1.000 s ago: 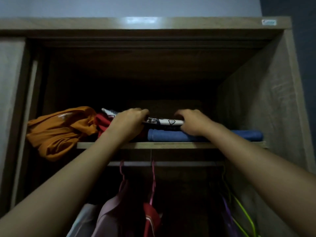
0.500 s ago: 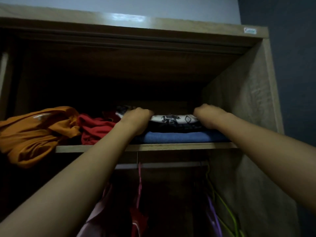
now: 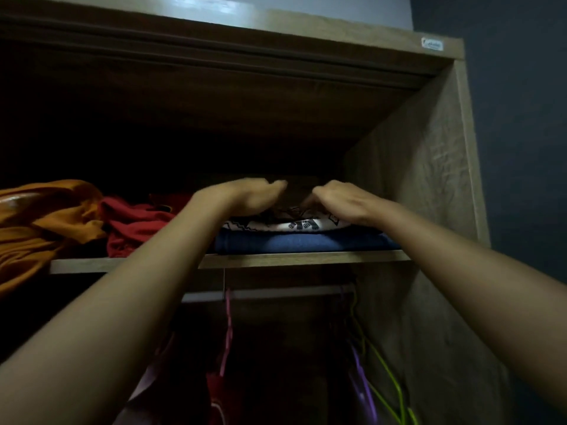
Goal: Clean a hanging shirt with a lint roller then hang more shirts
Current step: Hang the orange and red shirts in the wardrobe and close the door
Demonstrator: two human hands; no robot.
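- Head view: both your arms reach up to the wardrobe shelf (image 3: pixel 276 259), the landmark for everything here.
- Your left hand (image 3: pixel 242 197) rests on top of the folded stack on the shelf's right half, its fingers (image 3: pixel 274 185) curled inward. They are blurred, so you cannot tell whether they grip cloth.
- Your right hand (image 3: pixel 340 200) sits just beside the left on the same stack, fingers bent down toward the fabric. Whether they pinch it is also unclear.
- Under both hands lies the white patterned shirt (image 3: pixel 302 223), folded flat, with black printed figures showing at its front edge.
- That shirt lies on a folded blue garment (image 3: pixel 300 242), which rests directly on the shelf.
- At the shelf's left end, an orange garment (image 3: pixel 46 216) spills over the front edge, touching a crumpled red garment (image 3: pixel 135 222) beside it.
- Below the shelf runs a hanging rail (image 3: pixel 276 294). A pink hanger (image 3: pixel 227 329) hangs from it near the middle, and a green hanger (image 3: pixel 380 363) and a purple hanger (image 3: pixel 362 381) hang toward the right.
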